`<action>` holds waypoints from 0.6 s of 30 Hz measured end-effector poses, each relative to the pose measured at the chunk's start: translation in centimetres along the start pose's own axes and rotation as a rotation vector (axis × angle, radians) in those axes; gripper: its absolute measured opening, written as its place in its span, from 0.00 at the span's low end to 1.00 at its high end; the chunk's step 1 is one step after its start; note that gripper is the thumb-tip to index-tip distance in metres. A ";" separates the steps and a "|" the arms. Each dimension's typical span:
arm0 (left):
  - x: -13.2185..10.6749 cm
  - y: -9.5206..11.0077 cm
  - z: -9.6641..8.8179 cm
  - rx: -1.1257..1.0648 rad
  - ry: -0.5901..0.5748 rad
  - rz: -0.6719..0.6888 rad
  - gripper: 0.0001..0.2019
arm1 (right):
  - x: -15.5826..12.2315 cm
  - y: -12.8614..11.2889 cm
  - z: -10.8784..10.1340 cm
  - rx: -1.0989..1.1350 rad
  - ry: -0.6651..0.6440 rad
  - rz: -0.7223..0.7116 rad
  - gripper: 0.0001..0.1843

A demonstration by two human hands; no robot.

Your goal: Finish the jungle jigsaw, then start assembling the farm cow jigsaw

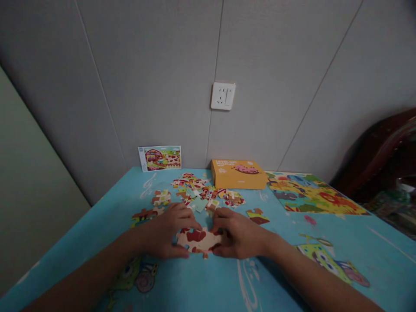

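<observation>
Between my two hands is a short strip of joined jigsaw puzzle pieces, cream with red-brown patches. My left hand grips its left end, with curled fingers at the far edge and the thumb at the near edge. At the right end, my right hand pinches the strip between fingers and thumb, hiding part of it. Just beyond lies a heap of loose puzzle pieces. A joined cluster rests left of the heap, and more brown pieces are partly behind my left hand. Another piece group lies right of my right hand.
A picture card of a barn and cow leans on the wall. Beside the heap sits an orange puzzle box. A colourful animal picture lies at the right on the blue patterned tablecloth. The wall has a socket.
</observation>
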State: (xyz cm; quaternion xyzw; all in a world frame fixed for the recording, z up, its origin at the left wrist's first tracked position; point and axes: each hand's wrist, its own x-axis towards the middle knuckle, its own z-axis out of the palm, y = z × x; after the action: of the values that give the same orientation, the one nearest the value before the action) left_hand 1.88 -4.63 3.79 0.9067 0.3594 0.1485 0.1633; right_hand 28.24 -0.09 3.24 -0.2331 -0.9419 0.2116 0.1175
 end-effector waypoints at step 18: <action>0.4 0.2 0.3 -0.027 -0.048 -0.007 0.10 | 0.0 -0.6 -0.7 0.008 -0.034 0.069 0.18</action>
State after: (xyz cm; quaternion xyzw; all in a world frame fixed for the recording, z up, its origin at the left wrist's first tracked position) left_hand 2.37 -4.54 3.64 0.9065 0.3565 0.1310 0.1844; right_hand 28.22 -0.39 4.13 -0.2613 -0.9342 0.2234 0.0951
